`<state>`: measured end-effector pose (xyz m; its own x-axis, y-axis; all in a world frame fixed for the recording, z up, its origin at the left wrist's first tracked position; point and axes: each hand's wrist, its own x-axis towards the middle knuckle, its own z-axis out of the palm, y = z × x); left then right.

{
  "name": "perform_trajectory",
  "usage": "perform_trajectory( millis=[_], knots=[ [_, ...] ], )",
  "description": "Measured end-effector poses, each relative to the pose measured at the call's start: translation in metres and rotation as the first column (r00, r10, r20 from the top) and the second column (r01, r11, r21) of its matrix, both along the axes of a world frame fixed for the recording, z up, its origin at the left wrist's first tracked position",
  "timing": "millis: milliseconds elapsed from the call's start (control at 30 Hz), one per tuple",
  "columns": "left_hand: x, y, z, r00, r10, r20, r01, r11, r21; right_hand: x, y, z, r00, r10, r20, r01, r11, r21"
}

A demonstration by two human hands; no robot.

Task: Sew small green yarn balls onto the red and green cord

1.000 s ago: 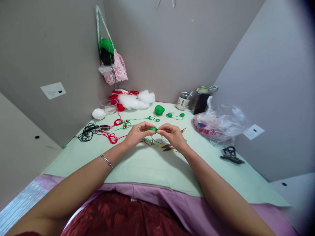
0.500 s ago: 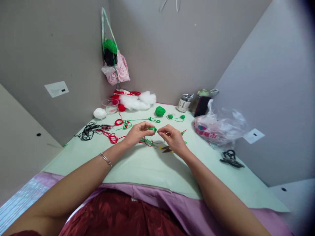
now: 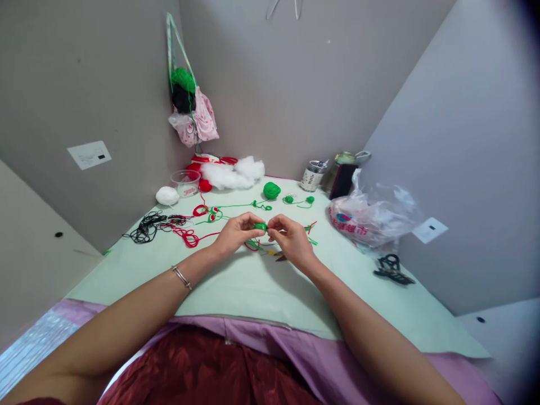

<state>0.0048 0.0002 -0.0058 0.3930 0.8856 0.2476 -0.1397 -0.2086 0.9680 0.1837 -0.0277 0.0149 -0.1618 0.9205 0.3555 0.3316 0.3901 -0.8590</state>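
Between thumb and fingers, my left hand (image 3: 237, 233) grips a small green yarn piece (image 3: 260, 227), rounded in shape. Close against its right side, the fingertips of my right hand (image 3: 291, 239) are pinched together; what they hold is too small to make out. Below the hands, green and red yarn ends (image 3: 253, 244) lie on the pale green tabletop (image 3: 236, 287), beside scissors with yellow on them (image 3: 280, 257), partly covered by my right hand. A green yarn ball (image 3: 271, 190) sits just beyond my fingers.
Left lie tangled black yarn (image 3: 145, 226), red yarn (image 3: 189, 239) and a white ball (image 3: 167, 196). White stuffing (image 3: 232, 173) and a clear tub (image 3: 186, 184) stand at the back. To the right are a tin (image 3: 313, 176), a plastic bag (image 3: 367, 216) and a black hair claw (image 3: 393, 270).
My right hand has drawn a little closer to my left, narrowing the gap at the green piece. The whole view has shifted slightly.
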Motion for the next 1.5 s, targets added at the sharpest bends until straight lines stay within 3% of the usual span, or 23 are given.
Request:
perform_trajectory(
  millis=[133, 267, 367, 500, 567, 600, 667, 733, 800, 833, 900, 1000, 1100, 1167, 1233, 1333, 1433, 1500],
  knots=[
    [0.0, 0.0, -0.001, 0.999, 0.029, -0.018, -0.028, 0.999, 0.031, -0.001, -0.002, -0.001, 1.0, -0.017, 0.009, 0.017, 1.0, 0.014],
    [0.0, -0.002, -0.001, 0.997, 0.067, -0.038, -0.065, 0.996, 0.055, -0.003, -0.006, -0.005, 0.975, -0.069, 0.211, 0.017, 0.971, 0.239],
    [0.001, -0.003, -0.004, 0.995, 0.076, -0.065, -0.072, 0.995, 0.063, -0.004, -0.006, -0.008, 0.862, -0.181, 0.473, -0.024, 0.919, 0.394],
    [0.002, -0.003, -0.008, 0.986, 0.102, -0.128, -0.091, 0.991, 0.094, -0.002, -0.004, -0.01, 0.633, -0.259, 0.73, -0.103, 0.906, 0.411],
    [0.002, -0.003, -0.008, 0.98, 0.103, -0.171, -0.085, 0.991, 0.107, -0.002, -0.005, -0.009, 0.59, -0.26, 0.765, -0.132, 0.903, 0.409],
    [0.002, -0.003, -0.008, 0.979, 0.09, -0.184, -0.072, 0.992, 0.103, -0.003, -0.007, -0.006, 0.608, -0.261, 0.75, -0.135, 0.897, 0.421],
    [0.002, -0.005, -0.006, 0.98, 0.062, -0.19, -0.045, 0.995, 0.092, -0.007, -0.012, 0.002, 0.728, -0.238, 0.643, -0.111, 0.884, 0.453],
    [0.002, -0.007, -0.004, 0.978, 0.065, -0.2, -0.044, 0.993, 0.108, -0.01, -0.019, 0.015, 0.899, -0.127, 0.419, -0.065, 0.907, 0.415],
    [0.001, -0.006, -0.003, 0.966, 0.108, -0.235, -0.069, 0.984, 0.167, -0.008, -0.026, 0.033, 0.993, 0.054, 0.108, -0.079, 0.967, 0.241],
    [0.0, -0.004, -0.004, 0.957, 0.135, -0.256, -0.085, 0.976, 0.2, -0.003, -0.028, 0.042, 0.991, 0.129, -0.039, -0.123, 0.983, 0.137],
    [-0.005, 0.002, -0.006, 0.938, 0.187, -0.292, -0.114, 0.962, 0.249, 0.016, -0.03, 0.062, 0.954, 0.165, -0.252, -0.162, 0.986, 0.03],
    [-0.014, 0.014, -0.008, 0.907, 0.263, -0.33, -0.161, 0.939, 0.305, 0.062, -0.025, 0.088, 0.853, -0.032, -0.52, 0.123, 0.982, 0.142],
    [-0.02, 0.021, -0.007, 0.895, 0.293, -0.338, -0.195, 0.936, 0.294, 0.105, -0.014, 0.097, 0.568, -0.105, -0.817, 0.515, 0.819, 0.253],
    [-0.02, 0.021, -0.005, 0.925, 0.229, -0.305, -0.177, 0.966, 0.19, 0.117, -0.006, 0.094, 0.485, -0.163, -0.859, 0.559, 0.813, 0.161],
    [-0.018, 0.018, -0.002, 0.965, 0.134, -0.227, -0.122, 0.99, 0.067, 0.111, 0.0, 0.085, 0.55, -0.181, -0.815, 0.467, 0.876, 0.12],
    [-0.014, 0.012, 0.002, 0.992, 0.053, -0.116, -0.056, 0.998, -0.025, 0.08, 0.001, 0.069, 0.766, -0.142, -0.626, 0.299, 0.942, 0.152],
    [-0.013, 0.008, 0.004, 0.996, 0.023, -0.091, -0.026, 0.999, -0.037, 0.043, -0.006, 0.051, 0.969, -0.111, -0.219, 0.165, 0.955, 0.246],
    [-0.013, 0.008, 0.004, 0.997, 0.014, -0.081, -0.017, 0.999, -0.033, 0.025, -0.011, 0.039, 0.992, -0.111, 0.052, 0.087, 0.936, 0.34]
  ],
)
